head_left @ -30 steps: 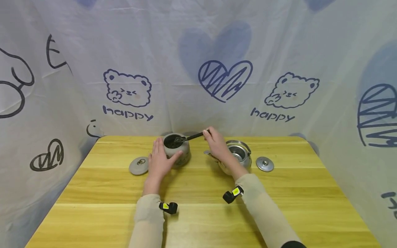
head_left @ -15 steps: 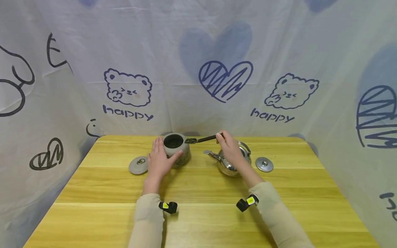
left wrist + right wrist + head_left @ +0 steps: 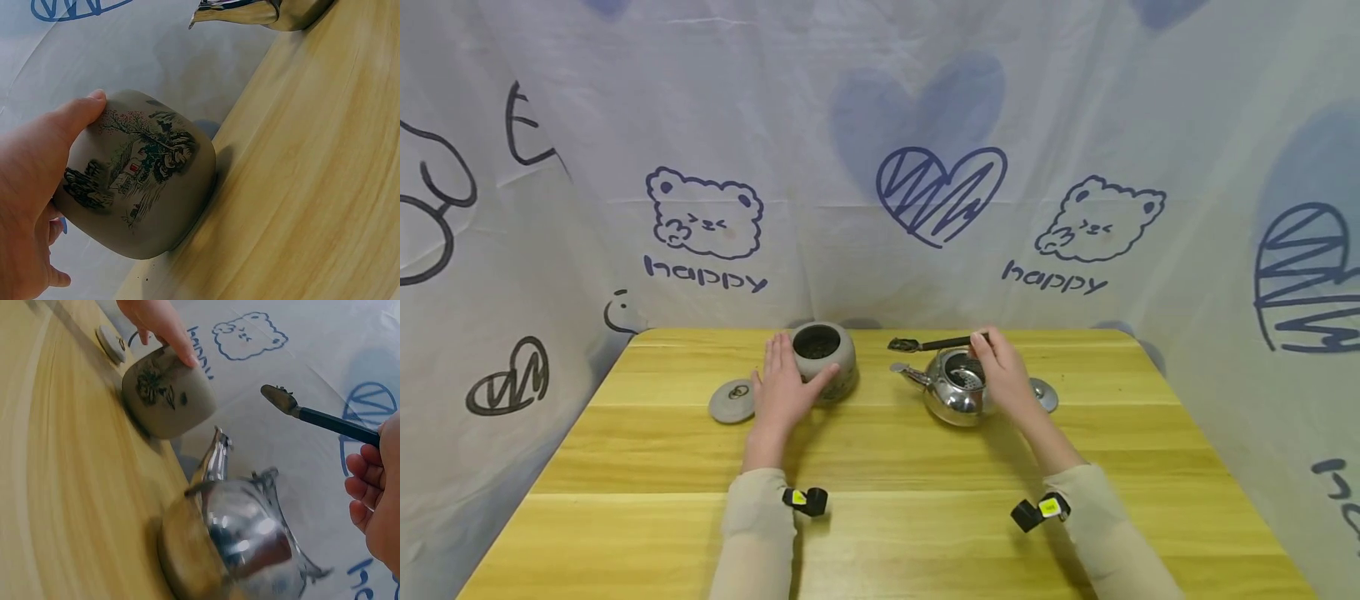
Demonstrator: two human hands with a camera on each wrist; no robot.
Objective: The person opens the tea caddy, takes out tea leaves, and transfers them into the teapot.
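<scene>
A grey ceramic jar (image 3: pixel 842 375), painted with a landscape, stands uncovered with dark leaf-like bits inside. My left hand (image 3: pixel 784 387) holds it from the near left, thumb on one side and fingers on the other; in the left wrist view the jar hides some fingers. My right hand (image 3: pixel 1006 375) pinches the end of a dark-handled tea scoop (image 3: pixel 946 342). Its head, pointing left and level, carries dark leafy bits. Below the scoop stands a shiny metal teapot (image 3: pixel 953 407), its top uncovered over a perforated strainer (image 3: pixel 967 378), spout towards the jar.
The jar's grey lid (image 3: pixel 730 403) lies left of my left hand. A metal lid (image 3: pixel 1047 395) is right of the teapot, partly hidden by my right hand. The wooden table (image 3: pixel 880 525) ends against a patterned cloth (image 3: pixel 820 250) at the back.
My right hand has lifted the loaded tea scoop out of the jar and carried it right, above the teapot's spout side. My left hand and the jar have stayed in place.
</scene>
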